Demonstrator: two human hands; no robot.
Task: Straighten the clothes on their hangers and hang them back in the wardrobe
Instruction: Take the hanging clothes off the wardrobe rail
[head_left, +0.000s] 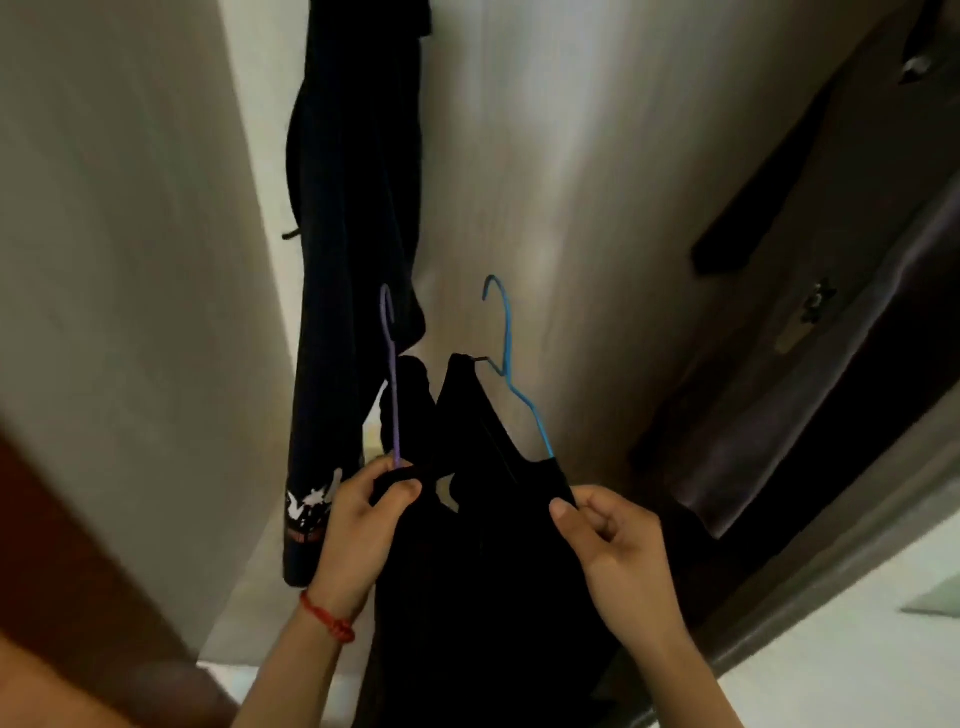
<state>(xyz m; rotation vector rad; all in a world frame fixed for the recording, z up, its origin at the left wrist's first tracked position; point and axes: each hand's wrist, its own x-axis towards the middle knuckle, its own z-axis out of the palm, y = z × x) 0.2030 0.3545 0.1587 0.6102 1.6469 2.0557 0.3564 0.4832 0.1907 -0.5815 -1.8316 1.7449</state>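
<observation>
At six o'clock, left hand (358, 525) pinches the purple hanger (392, 384), right hand (613, 540) pinches the black garment (483, 571) below the blue hanger (511, 374); tugging unevenly could slide cloth off.

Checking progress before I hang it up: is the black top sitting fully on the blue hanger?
No. The black top hangs off one arm of the blue hanger; its other arm is bare.
</observation>
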